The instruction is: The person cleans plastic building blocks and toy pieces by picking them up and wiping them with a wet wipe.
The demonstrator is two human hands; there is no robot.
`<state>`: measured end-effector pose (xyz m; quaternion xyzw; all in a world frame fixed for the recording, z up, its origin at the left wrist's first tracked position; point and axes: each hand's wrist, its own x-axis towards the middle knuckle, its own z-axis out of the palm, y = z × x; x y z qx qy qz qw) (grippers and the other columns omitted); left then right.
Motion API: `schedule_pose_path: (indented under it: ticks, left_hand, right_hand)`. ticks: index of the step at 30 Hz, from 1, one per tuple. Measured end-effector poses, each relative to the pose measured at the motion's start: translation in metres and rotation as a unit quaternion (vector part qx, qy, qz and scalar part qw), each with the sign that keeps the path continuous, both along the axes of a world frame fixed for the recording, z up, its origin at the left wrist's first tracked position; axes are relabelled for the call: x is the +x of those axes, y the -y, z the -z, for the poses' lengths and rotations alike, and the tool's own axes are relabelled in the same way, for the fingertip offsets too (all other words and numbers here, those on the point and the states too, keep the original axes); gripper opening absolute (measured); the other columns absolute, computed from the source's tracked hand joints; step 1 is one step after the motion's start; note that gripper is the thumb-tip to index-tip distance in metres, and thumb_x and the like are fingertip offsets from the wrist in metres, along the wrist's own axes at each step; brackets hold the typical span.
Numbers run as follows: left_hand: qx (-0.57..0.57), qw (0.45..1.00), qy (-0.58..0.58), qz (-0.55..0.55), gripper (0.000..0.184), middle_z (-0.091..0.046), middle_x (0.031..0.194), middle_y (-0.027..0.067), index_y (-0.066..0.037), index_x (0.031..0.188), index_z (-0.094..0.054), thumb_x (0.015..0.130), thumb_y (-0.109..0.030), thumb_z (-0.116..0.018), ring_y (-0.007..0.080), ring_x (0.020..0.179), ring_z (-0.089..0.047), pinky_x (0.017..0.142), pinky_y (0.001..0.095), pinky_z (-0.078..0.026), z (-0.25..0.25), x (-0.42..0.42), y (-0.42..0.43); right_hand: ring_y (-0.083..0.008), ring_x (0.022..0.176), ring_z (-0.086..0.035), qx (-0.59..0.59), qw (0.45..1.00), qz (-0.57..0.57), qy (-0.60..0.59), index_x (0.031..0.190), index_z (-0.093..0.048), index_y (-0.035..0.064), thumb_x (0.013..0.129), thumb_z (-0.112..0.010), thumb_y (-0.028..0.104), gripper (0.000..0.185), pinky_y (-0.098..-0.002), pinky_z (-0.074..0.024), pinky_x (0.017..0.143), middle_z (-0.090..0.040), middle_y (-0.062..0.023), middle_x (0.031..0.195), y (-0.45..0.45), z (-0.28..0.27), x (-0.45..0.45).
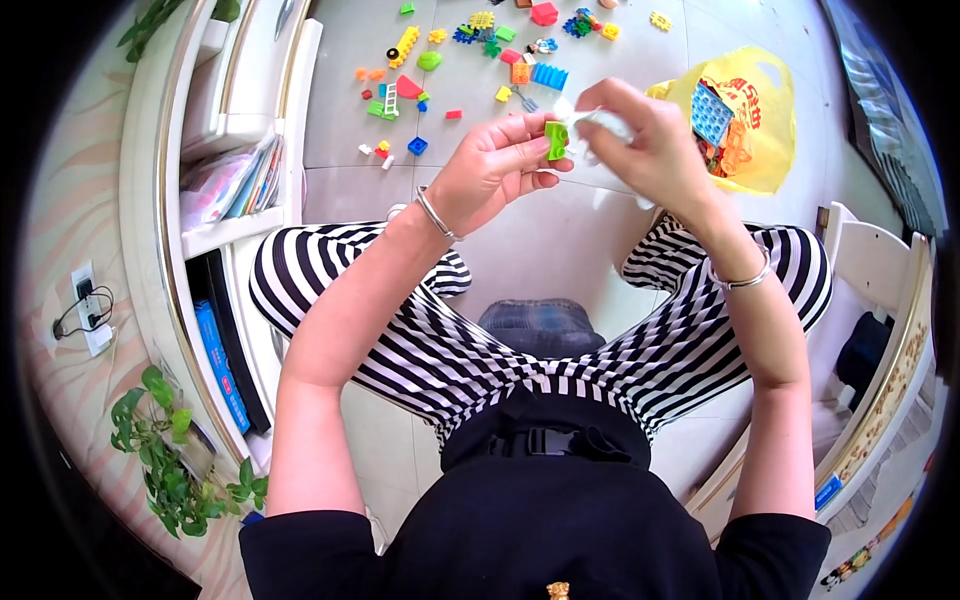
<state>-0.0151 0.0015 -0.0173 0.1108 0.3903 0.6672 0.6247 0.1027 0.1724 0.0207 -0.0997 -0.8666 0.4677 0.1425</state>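
So we've got a small green block at the upper middle of the frame, pinched between the thumb and fingers of our left hand. Our right hand seems to grip a blurry white cloth, probably thin and floppy. The block looks like light, stiff plastic, hardly fragile, maybe slippery if damp. We'd hold it by its edges, fingertips only.

No text could be read with certainty. Large red characters were printed on the yellow bag, but were too creased and slanted to be made out; the pale markings on the blue box were too small to be deciphered.
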Motion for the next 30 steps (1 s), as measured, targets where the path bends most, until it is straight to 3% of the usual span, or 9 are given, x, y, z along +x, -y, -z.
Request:
schedule_pose_path:
  ticks: [6,8,9,10,12,15,19,27,30]
  left_hand:
    - [0.015,1.0,0.008,0.001,0.038,-0.059,0.11,0.005,-0.003,0.131,-0.044,0.095,-0.011,-0.052,0.0168,0.098,-0.06,0.084,0.0287,-0.049,-0.007,0.001,-0.005]
    - [0.015,1.0,0.013,0.014,0.04,-0.059,0.111,0.0066,-0.003,0.131,-0.042,0.094,-0.011,-0.053,0.0174,0.098,-0.06,0.084,0.0286,-0.049,-0.006,0.002,-0.009]
    - [0.005,1.0,0.015,0.013,0.039,-0.059,0.111,0.0074,-0.003,0.131,-0.043,0.094,-0.011,-0.053,0.0176,0.099,-0.06,0.083,0.0286,-0.049,-0.006,0.005,-0.011]
    - [-0.007,1.0,0.016,0.013,0.039,-0.059,0.111,0.0082,-0.002,0.13,-0.043,0.093,-0.01,-0.053,0.0178,0.099,-0.06,0.083,0.0285,-0.05,-0.007,0.008,-0.013]
    - [0.001,0.999,0.022,0.024,0.039,-0.059,0.112,0.01,-0.002,0.13,-0.044,0.093,-0.009,-0.053,0.0189,0.101,-0.06,0.084,0.029,-0.05,-0.002,0.011,-0.016]
    - [0.003,0.997,0.047,0.065,0.035,-0.059,0.114,0.0113,-0.001,0.128,-0.047,0.094,-0.01,-0.052,0.02,0.103,-0.06,0.085,0.0295,-0.05,0.0,0.017,-0.025]
    - [-0.03,0.996,0.014,0.077,0.032,-0.06,0.116,0.0134,0.001,0.126,-0.049,0.096,-0.011,-0.049,0.0194,0.102,-0.061,0.085,0.0285,-0.051,-0.003,0.038,-0.052]
    - [-0.014,0.998,0.011,0.064,0.025,-0.061,0.11,0.0154,0.005,0.116,-0.05,0.096,-0.009,-0.046,0.0214,0.098,-0.062,0.086,0.0319,-0.053,0.002,0.076,-0.153]
    - [-0.037,0.999,0.006,0.036,0.019,-0.061,0.104,0.0177,0.005,0.11,-0.049,0.097,-0.008,-0.044,0.0242,0.096,-0.062,0.084,0.0347,-0.054,0.007,0.097,-0.184]
  right_hand:
    - [-0.0281,0.052,-0.058,0.063,0.993,0.082,0.063,0.097,-0.061,0.005,0.08,-0.06,0.018,0.022,-0.0381,-0.046,0.051,-0.058,-0.016,0.061,-0.014,0.003,0.005]
    - [-0.0122,0.057,-0.055,-0.069,0.996,0.02,0.059,0.095,-0.058,0.0013,0.086,-0.06,0.012,0.014,-0.0242,-0.0468,0.056,-0.058,-0.0066,0.065,-0.011,0.002,0.011]
    - [-0.0112,0.057,-0.056,-0.002,1.0,-0.008,-0.004,0.096,-0.058,0.0012,0.086,-0.061,0.013,0.016,-0.0256,-0.0457,0.054,-0.057,-0.0062,0.065,-0.008,0.005,0.012]
    - [-0.0105,0.062,-0.056,0.039,0.99,0.003,0.135,0.098,-0.059,0.0011,0.085,-0.062,0.014,0.018,-0.0262,-0.0446,0.055,-0.059,-0.0072,0.069,-0.008,-0.005,0.019]
    - [-0.0096,0.064,-0.056,0.023,0.988,0.053,0.141,0.098,-0.059,0.0006,0.085,-0.061,0.015,0.019,-0.026,-0.0449,0.057,-0.06,-0.0084,0.07,-0.015,0.001,0.026]
    - [-0.0163,0.059,-0.062,-0.063,0.994,0.091,0.023,0.094,-0.063,-0.0002,0.083,-0.06,0.022,0.025,-0.0302,-0.0478,0.055,-0.063,-0.0112,0.067,-0.032,0.003,0.035]
    - [-0.0124,0.063,-0.059,-0.132,0.982,0.13,0.044,0.095,-0.063,-0.0011,0.083,-0.061,0.023,0.027,-0.0276,-0.0473,0.058,-0.064,-0.008,0.072,-0.052,-0.002,0.056]
    - [-0.0214,0.066,-0.062,-0.022,0.971,0.237,-0.006,0.1,-0.062,-0.0001,0.083,-0.059,0.029,0.034,-0.0329,-0.0491,0.064,-0.064,-0.0144,0.078,-0.097,0.007,0.095]
    - [-0.0232,0.07,-0.064,-0.07,0.962,0.264,0.017,0.1,-0.062,0.0001,0.083,-0.058,0.028,0.034,-0.0345,-0.0502,0.067,-0.065,-0.0149,0.081,-0.11,0.005,0.111]
